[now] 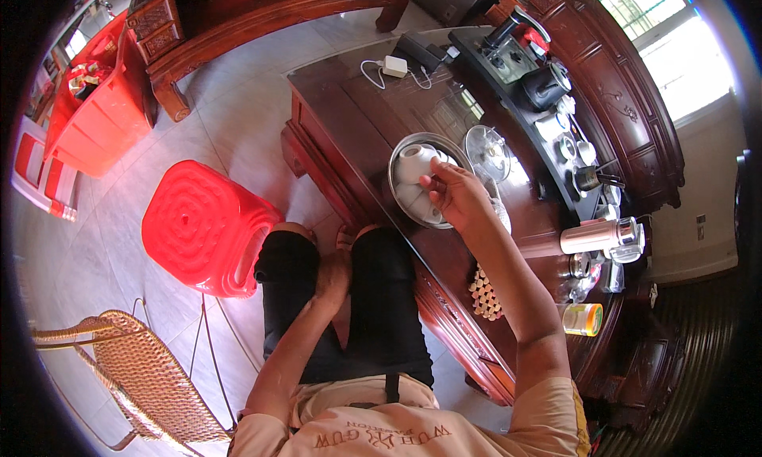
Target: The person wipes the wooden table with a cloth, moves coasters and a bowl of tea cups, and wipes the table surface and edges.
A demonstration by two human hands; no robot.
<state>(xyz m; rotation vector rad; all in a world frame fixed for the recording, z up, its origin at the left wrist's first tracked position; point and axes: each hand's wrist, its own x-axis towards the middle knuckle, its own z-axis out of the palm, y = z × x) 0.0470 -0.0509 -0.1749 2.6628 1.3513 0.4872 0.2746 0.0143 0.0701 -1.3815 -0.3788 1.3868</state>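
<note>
My right hand (455,192) is over the right side of a round metal bowl (397,202) on the dark wooden tea table (357,124). White cups (417,159) lie piled in the bowl; the thumb and forefinger are close to a small one, and whether they grip it cannot be told. My left hand (334,272) hangs low between my knees, near the black shorts, its fingers partly hidden. Beside the bowl, behind my right hand, lies a clear round lid (487,152). A wooden-bead mat (485,296) is partly under my right forearm.
A black tea tray (506,100) carries a dark kettle (545,87) and cups at the table's far side. A pink flask (589,237) and a yellow-lidded jar (582,319) stand to the right. A white adapter (394,66) lies at the back. A red plastic stool (196,225) is at left.
</note>
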